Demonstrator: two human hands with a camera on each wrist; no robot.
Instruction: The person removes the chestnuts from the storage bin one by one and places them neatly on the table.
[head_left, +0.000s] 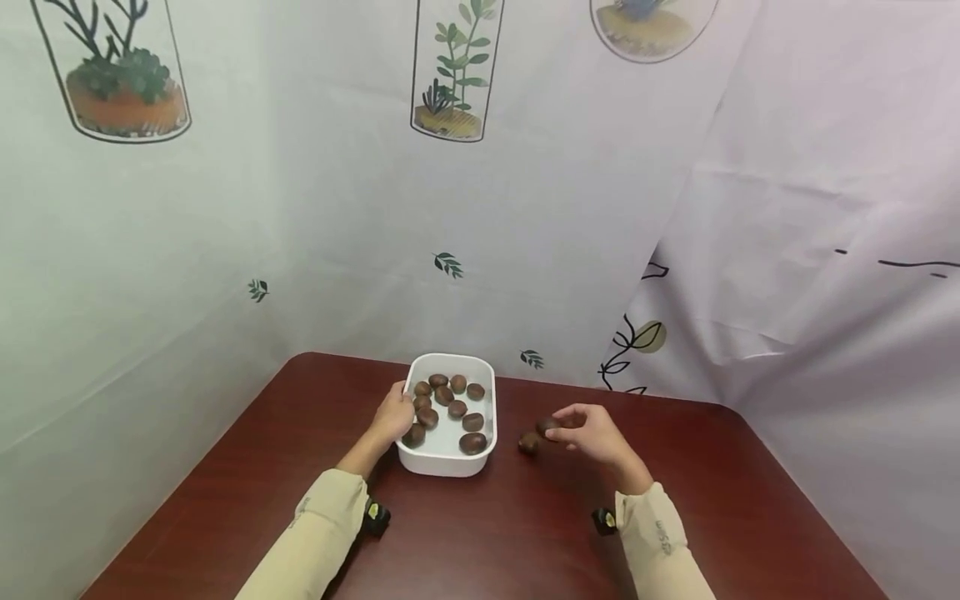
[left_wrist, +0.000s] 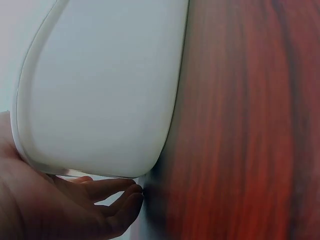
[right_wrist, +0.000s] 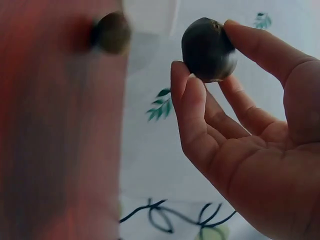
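head view, left hand: your left hand (head_left: pixel 393 414) rests against the left side of the white tub (head_left: pixel 489 417), fingers at the rim, looks more like steadying than a hard grip.
head view, tub: it sits on the dark red table (head_left: pixel 720 475) near the back edge, with roughly ten brown chestnuts (head_left: pixel 457 408) inside.
head view, right hand: your right hand (head_left: pixel 592 433) hovers just right of the tub, pinching one chestnut (head_left: pixel 547 427) in its fingertips.
head view, loose one: another chestnut on the table (head_left: pixel 528 443) lies just below-left of the pinched one, between your right hand and the tub.
left wrist view: the tub wall (left_wrist: pixel 100 90) fills the frame; your fingers (left_wrist: pixel 107 192) lie fairly straight along its bottom edge, touching it, not wrapped around.
right wrist view: thumb and fingers (right_wrist: pixel 192 107) are clamped on the dark chestnut, held up off the table; the loose chestnut shows blurry at upper left.
backdrop: white curtain (head_left: pixel 525 208) with plant prints.
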